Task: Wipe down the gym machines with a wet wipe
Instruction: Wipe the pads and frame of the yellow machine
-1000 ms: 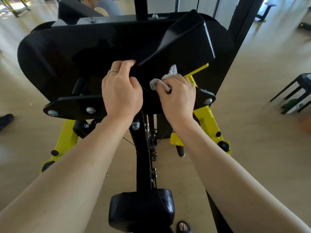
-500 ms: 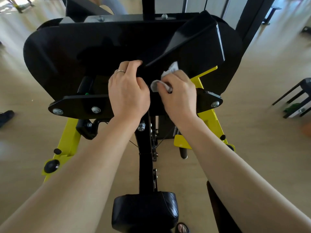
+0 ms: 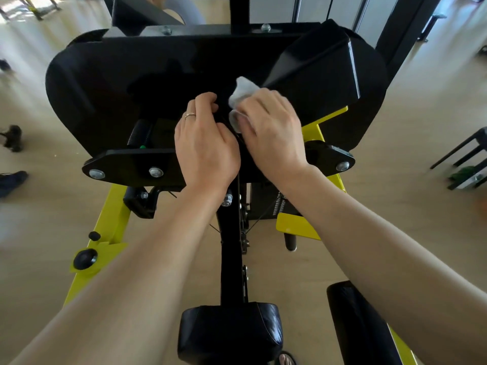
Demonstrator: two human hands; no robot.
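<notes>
A black and yellow gym machine fills the head view, with a wide black padded rest across the top. My right hand holds a crumpled white wet wipe and presses it against the middle of the black pad. My left hand, with a ring on one finger, curls its fingers over the pad's edge just left of the wipe. The two hands almost touch. Part of the wipe is hidden under my right fingers.
A black seat cushion sits below at the bottom centre, on a black post. Yellow frame legs spread to both sides. A second black pad is at bottom right. A black stool stands on the wooden floor at right.
My right hand has slid the wipe up and to the left along the pad. My left hand kept its grip on the pad's edge. The camera has tilted slightly.
</notes>
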